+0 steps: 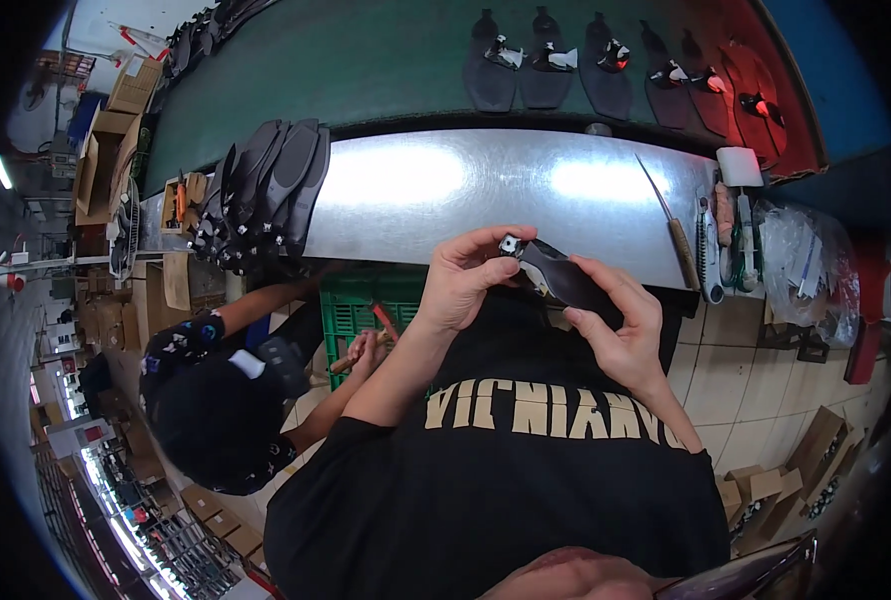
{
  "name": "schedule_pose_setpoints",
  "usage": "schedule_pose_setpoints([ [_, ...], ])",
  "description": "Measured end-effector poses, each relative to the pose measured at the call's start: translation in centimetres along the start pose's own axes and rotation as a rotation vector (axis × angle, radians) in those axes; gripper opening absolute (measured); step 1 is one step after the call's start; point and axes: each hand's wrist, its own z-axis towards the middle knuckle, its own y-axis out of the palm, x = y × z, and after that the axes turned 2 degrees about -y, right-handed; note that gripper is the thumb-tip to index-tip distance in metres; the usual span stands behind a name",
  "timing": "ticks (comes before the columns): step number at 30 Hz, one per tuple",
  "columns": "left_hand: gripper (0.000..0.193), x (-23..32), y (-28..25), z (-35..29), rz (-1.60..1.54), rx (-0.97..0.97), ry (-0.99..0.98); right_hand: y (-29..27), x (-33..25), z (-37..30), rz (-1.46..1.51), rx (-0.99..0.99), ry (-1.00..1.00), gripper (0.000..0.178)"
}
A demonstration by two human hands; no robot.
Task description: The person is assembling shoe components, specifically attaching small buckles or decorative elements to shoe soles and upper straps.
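Observation:
Above the near edge of the metal bench I hold a dark shoe sole [573,284] in both hands. My left hand [469,270] pinches its narrow end, where a small shiny fitting [511,244] with a white face sits by the fingertips. My right hand [621,320] grips the broad end, thumb below and fingers on top. Something pale and glossy shows along the underside, partly hidden. To the left, a heap of similar dark soles [266,180] leans on the bench, with small shiny bits at the lower ends.
Several dark soles with shiny straps [606,65] lie on the green belt [386,70]. On the metal bench [506,190] rests a wooden-handled awl [678,240]; beside it are a cutter [709,250] and white roll [739,166]. A co-worker [216,400] holds a hammer beside a green crate [351,310].

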Motion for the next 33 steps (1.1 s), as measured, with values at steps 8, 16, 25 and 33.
schedule_pose_setpoints([
  [8, 0.035, 0.0, 0.2, 0.1, 0.046, -0.005, 0.021, 0.2, 0.3, 0.2, -0.003, 0.005, -0.027, 0.049],
  [16, 0.036, -0.1, 0.0, 0.2, 0.061, -0.005, 0.003, 0.1, 0.6, 0.1, -0.002, -0.021, -0.013, 0.048],
  [25, 0.037, -0.4, 0.2, 0.2, 0.108, -0.017, 0.037, -0.2, 0.6, 0.2, -0.008, -0.036, 0.012, 0.048],
  [33, 0.034, -1.1, -0.2, 0.0, 0.176, -0.056, 0.112, -0.7, 0.3, 0.6, -0.124, -0.07, -0.087, 0.046],
])
